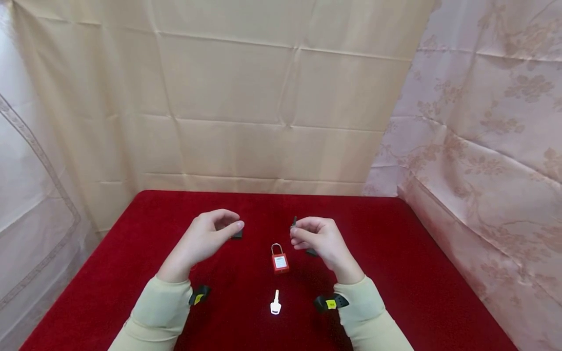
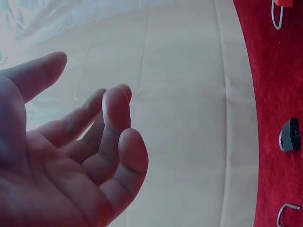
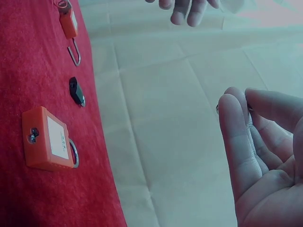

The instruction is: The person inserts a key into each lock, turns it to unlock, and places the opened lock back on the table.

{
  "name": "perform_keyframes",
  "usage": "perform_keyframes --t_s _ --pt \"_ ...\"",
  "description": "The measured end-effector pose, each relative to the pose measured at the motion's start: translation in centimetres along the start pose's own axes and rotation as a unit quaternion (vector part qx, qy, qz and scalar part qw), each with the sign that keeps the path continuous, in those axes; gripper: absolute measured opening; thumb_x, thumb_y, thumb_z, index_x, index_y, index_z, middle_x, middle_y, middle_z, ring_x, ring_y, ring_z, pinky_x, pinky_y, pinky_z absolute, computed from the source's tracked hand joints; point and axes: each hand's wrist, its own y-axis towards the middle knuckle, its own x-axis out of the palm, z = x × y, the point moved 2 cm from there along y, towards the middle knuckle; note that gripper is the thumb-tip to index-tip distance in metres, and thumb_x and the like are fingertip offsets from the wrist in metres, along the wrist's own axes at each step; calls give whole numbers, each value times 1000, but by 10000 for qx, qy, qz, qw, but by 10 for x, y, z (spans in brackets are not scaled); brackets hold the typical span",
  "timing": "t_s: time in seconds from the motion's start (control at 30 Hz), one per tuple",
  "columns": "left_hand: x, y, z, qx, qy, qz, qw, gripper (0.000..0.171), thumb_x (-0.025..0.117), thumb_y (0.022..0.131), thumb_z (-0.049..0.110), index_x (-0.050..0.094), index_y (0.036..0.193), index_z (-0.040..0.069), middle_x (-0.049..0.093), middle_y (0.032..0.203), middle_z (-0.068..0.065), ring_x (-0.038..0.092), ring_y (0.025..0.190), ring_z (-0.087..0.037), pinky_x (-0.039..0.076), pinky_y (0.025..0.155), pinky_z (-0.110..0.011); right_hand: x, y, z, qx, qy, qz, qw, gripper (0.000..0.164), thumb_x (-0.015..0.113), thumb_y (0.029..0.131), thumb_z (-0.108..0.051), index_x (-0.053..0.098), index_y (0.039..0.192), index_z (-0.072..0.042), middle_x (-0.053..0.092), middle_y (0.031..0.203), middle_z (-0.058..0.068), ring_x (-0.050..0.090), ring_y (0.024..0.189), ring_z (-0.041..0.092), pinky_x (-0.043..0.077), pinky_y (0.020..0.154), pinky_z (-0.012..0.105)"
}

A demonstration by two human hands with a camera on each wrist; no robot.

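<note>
Right hand pinches a small dark item, mostly hidden, probably gripped low so its tip clears the fingers; left hand holds nothing, fingers loosely bent, thumb apart. Red padlock lies on tabletop between both hands' fingers, keyhole end personward, likely for access; pale key lies nearer the person than either hand's fingers, blade toward padlock.

Behind a dark red, velvety-covered desk hangs a creased beige fabric curtain. On the right is a pale pink curtain with brownish flowers, on the left a whitish curtain with a patterned stripe.
</note>
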Motion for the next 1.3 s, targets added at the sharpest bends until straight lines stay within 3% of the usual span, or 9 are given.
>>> perform_keyframes --t_s 0.23,0.47,0.73,0.93,1.3 --pt "7 5 8 195 -166 124 9996 33 72 96 28 67 124 11 71 106 1 67 88 -20 53 79 -39 -4 1 0 9 64 73 10000 18 71 91 3 67 105 14 72 87 15 71 71 22 61 69 41" --pt "8 18 7 175 175 254 9994 37 71 96 29 65 126 8 70 108 -4 66 90 -20 53 79 -40 -8 1 2 97 -19 72 9999 20 72 92 1 67 107 14 72 90 17 71 74 23 61 71 42" --pt "10 37 1 -218 474 227 9984 42 70 97 33 63 130 8 67 116 -8 64 98 -25 55 81 -42 -12 3 7 153 -33 75 9998 23 73 93 -2 67 108 13 72 91 17 71 75 23 61 72 42" --pt "16 50 -13 -521 754 180 9956 49 68 97 34 59 135 5 63 128 -15 61 109 -30 53 90 -47 -13 3 9 127 -14 65 9999 22 72 93 -2 67 108 14 71 91 17 71 75 23 61 72 42" --pt "21 65 -40 -953 1190 -28 9883 54 66 97 35 56 136 -1 61 128 -21 61 111 -35 51 93 -51 -13 4 12 113 -21 7 9999 22 72 94 -3 68 108 12 71 93 19 71 75 23 61 73 41"
